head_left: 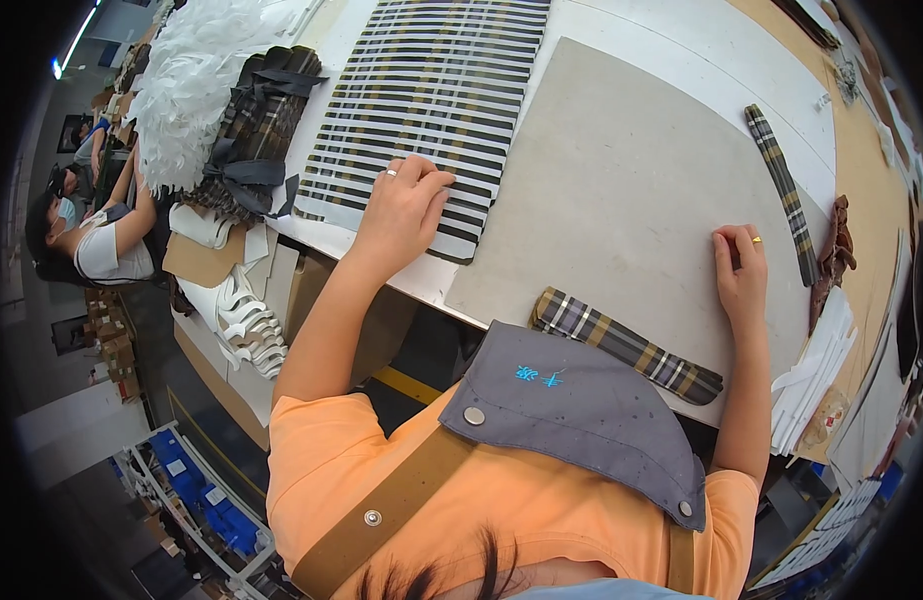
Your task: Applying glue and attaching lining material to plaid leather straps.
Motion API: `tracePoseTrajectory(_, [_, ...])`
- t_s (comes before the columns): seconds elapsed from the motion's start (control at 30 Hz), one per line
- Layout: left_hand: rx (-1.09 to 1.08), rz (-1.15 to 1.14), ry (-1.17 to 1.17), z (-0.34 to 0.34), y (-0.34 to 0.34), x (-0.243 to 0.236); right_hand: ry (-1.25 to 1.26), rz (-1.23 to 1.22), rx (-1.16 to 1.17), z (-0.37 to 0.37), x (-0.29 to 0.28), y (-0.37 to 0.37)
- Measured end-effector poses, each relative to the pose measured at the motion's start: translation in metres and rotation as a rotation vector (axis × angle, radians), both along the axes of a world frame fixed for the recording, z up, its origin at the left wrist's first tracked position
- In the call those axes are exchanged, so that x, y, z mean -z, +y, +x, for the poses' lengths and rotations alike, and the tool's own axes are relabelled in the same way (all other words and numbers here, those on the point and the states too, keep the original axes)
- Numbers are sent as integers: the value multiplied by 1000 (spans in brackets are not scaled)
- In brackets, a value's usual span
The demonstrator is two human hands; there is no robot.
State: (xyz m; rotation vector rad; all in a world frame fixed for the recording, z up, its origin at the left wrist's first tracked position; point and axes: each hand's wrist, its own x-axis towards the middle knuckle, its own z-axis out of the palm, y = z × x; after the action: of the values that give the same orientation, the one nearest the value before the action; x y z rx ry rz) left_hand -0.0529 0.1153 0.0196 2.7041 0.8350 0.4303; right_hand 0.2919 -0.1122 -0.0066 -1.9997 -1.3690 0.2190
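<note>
My left hand point(399, 215) rests over rows of dark plaid strips with white backing showing between them point(421, 120). Its fingers are curled in toward the thumb at the near right part of the rows; whatever they may pinch is hidden. Over the right part of a grey board point(621, 170) is my right hand point(741, 270), fingers bent and drawn together, with nothing visible in them. A bundle of plaid strips point(631, 345) lies along the board's near edge, in front of my body. Another narrow plaid bundle point(781, 190) lies beyond my right hand at the board's right edge.
At the left are a heap of white shredded strips point(191, 90) and tied plaid bundles point(256, 130). White curved offcuts point(246, 315) hang below them. White sheets point(813, 370) and a brown crumpled piece point(834, 250) lie at the right. A masked person point(101, 235) is at the far left.
</note>
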Motion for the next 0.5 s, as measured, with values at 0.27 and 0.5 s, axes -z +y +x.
tracePoseTrajectory(0.27, [28,78,22,15,19,3,-21,63,5,-2,2,2])
tracePoseTrajectory(0.5, [40,66,20,24,30,1,-8,61,7,-1,1,1])
